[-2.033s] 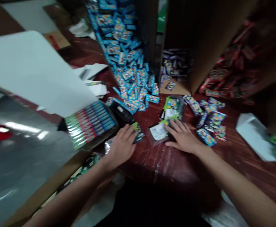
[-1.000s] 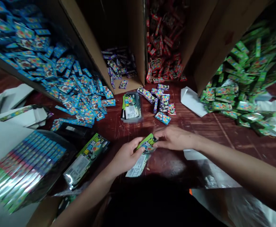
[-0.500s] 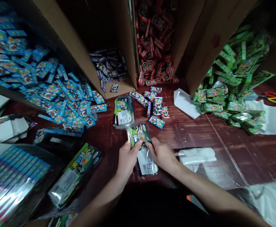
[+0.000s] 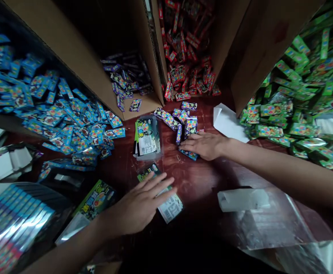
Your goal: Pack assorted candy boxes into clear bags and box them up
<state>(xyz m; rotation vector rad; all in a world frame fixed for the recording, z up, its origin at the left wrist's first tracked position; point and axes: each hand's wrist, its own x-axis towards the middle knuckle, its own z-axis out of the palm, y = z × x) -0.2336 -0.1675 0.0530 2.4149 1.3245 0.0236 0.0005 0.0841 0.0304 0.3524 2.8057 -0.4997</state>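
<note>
Lower centre: left hand (image 4: 139,207) lies flat, fingers spread, on a clear sleeve packet (image 4: 163,198) on the table (image 4: 200,182), gripping nothing. Just above centre: right hand (image 4: 202,144), fingers loosely open, rests on loose small packets (image 4: 185,121). A stacked sleeve bundle (image 4: 148,139) sits beside them. Upper frame: cardboard boxes (image 4: 77,57) spill packets.

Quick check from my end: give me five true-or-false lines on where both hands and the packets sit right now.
1. The left hand lies flat over a printed bag on the table. True.
2. The right hand holds scissors. False: it rests on small packets by the table's middle.
3. The blue packets are piled at the left. True.
4. The green packets fill the left box. False: they lie at the right.
5. A stack of bags lies between the piles. True.
</note>
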